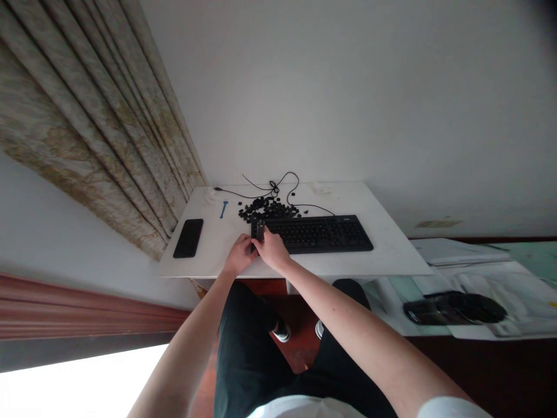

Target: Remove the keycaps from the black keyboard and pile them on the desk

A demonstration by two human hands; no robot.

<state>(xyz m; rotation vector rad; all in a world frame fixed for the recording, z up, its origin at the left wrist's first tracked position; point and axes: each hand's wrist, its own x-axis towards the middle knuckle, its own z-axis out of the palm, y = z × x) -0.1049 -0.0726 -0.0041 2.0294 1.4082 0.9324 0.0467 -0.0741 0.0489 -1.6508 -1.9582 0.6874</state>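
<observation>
A black keyboard point(313, 234) lies on the white table, many of its key positions apparently without caps. My left hand point(239, 254) is at its lower left corner, fingers closed and pressed against the edge. Just beside it, my right hand point(272, 249) reaches over the keyboard's left end with its fingers closed. A small dark, partly shiny piece point(260, 229) sticks up at the right fingertips; its kind is too small to tell. What lies between the two hands' fingertips is hidden. Behind the keyboard is a heap of loose black keycaps point(267, 208).
The keyboard's cable point(274, 187) coils at the back of the white table point(391, 255). A small blue tool point(223, 209) and a black phone point(188, 238) lie on the left. A curtain point(130, 116) hangs close by. A black object point(452, 307) sits on a lower surface at right.
</observation>
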